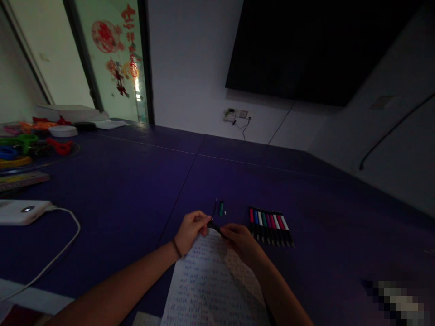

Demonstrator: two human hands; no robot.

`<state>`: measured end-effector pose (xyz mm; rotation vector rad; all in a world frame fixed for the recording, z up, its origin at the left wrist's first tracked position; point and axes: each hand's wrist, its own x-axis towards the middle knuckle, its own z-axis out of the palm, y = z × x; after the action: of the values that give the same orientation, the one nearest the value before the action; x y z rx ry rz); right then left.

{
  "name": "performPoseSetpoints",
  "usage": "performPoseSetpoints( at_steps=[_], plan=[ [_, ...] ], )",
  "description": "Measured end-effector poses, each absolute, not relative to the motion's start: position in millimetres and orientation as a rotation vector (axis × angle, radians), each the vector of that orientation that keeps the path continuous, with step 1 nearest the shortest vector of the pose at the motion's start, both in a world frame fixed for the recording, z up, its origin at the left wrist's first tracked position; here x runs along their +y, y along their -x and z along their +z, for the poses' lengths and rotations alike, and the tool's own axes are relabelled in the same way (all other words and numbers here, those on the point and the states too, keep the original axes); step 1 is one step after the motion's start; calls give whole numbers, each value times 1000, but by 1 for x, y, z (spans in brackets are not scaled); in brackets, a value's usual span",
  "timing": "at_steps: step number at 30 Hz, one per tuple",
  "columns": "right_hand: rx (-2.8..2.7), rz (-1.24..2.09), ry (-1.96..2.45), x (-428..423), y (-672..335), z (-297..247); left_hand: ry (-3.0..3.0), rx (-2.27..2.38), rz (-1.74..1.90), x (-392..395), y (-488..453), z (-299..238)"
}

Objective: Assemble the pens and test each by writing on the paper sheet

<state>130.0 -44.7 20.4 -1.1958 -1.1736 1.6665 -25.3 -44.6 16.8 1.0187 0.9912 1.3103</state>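
My left hand (192, 231) and my right hand (240, 240) meet over the top edge of a handwritten sheet of paper (210, 285). Both pinch a dark pen part (214, 226) that spans between their fingertips. Just beyond them on the purple table (129, 190) lie a thin refill (214, 208) and a short green pen piece (221, 208). A row of several pens (270, 225) with red, blue, white, green and pink barrels lies side by side to the right of my right hand.
A white device (21, 211) with a white cable (61, 244) sits at the left edge. Coloured scissors and clamps (27, 145), a tape roll (63, 131) and stacked white boxes (68, 112) crowd the far left. A dark screen (312, 50) hangs on the wall.
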Motion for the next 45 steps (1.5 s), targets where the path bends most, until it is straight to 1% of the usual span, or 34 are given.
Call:
performPoseSetpoints(
  at_steps=[4, 6, 10, 17, 23, 27, 30, 34, 39, 45],
  plan=[
    [-1091, 1617, 1195, -44, -129, 23, -854, 975, 1446, -40, 31, 18],
    [-1088, 1548, 1232, -45, -127, 23, -947, 971, 1376, -40, 31, 19],
    [-1316, 1494, 1262, -48, -123, 21, -1179, 973, 1204, -43, 26, 17],
    [-1506, 1246, 1370, -44, -111, 12, -1201, 986, 1220, -40, 16, 0],
    [-1606, 864, 1526, -36, -117, 5, -1238, 1064, 1155, -41, 13, -1],
    [-1603, 433, 1706, -22, -142, 19, -1350, 1214, 1178, -47, 16, 7],
    [-1694, 241, 1774, -10, -154, 26, -1401, 1258, 1179, -48, 17, 8],
    [-1845, 180, 1865, 0, -151, 18, -1417, 1253, 1164, -48, 17, 6],
    [-1868, 114, 2004, 8, -141, 8, -1438, 1234, 1160, -49, 16, 8],
    [-1939, 115, 1980, 25, -141, 15, -1434, 1233, 1148, -48, 16, 6]
  ],
)
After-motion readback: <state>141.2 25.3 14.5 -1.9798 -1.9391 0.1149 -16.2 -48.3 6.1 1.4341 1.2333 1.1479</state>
